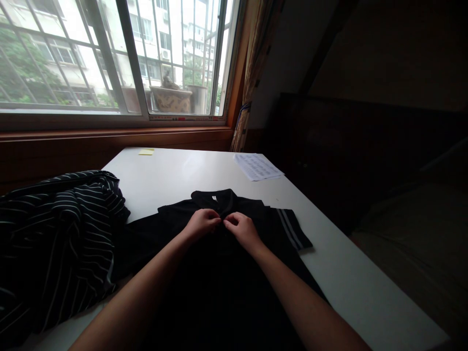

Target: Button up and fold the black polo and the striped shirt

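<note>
A black short-sleeved shirt (226, 273) lies spread out, collar (210, 199) away from me and a small pale label inside the neck. Two grey stripes run across its right-hand sleeve (292, 229). Just below the collar, my left hand (203, 222) pinches the front opening with thumb and fingers. Close beside it, my right hand (243, 230) is pinched on the opposite side of the same opening. The fingertips of both hands nearly meet. Any button between them is too dark and small to make out.
A white table (171, 168) carries the shirt. Heaped at the left is a black garment with white stripes (69, 234). Printed sheets (258, 166) lie at the far right edge, and a yellow sticky note (146, 151) at the far left. Beyond stands a barred window (146, 58).
</note>
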A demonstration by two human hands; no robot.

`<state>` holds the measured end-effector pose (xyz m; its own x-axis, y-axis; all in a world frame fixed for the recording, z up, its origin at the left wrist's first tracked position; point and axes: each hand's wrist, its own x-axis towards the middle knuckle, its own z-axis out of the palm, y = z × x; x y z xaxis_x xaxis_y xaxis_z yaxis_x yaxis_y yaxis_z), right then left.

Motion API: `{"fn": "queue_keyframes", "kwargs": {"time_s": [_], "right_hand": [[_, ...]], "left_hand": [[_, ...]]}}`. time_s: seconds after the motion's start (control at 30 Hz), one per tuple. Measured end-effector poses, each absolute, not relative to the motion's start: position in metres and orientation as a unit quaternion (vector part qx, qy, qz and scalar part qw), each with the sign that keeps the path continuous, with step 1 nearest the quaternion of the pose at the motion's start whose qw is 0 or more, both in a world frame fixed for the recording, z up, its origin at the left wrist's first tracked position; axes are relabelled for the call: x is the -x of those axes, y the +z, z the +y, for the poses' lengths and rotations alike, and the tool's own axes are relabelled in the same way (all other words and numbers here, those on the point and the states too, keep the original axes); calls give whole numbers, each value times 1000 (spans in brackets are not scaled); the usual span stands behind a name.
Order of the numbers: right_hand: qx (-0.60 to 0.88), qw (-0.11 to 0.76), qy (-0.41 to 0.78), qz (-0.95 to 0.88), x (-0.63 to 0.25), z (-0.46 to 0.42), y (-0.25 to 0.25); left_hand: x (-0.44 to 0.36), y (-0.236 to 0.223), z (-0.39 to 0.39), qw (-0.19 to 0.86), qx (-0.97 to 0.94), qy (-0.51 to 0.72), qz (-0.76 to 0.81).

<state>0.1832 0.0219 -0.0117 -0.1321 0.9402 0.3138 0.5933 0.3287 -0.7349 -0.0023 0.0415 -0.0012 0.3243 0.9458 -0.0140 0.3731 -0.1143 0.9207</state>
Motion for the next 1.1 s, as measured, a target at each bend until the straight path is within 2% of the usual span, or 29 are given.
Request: {"fn": "queue_keyframes", "kwargs": {"time_s": [1.1], "right_hand": [[530, 365, 256, -721, -188, 26, -12]], "left_hand": [[4, -16, 48, 481, -671, 318, 466]]}}
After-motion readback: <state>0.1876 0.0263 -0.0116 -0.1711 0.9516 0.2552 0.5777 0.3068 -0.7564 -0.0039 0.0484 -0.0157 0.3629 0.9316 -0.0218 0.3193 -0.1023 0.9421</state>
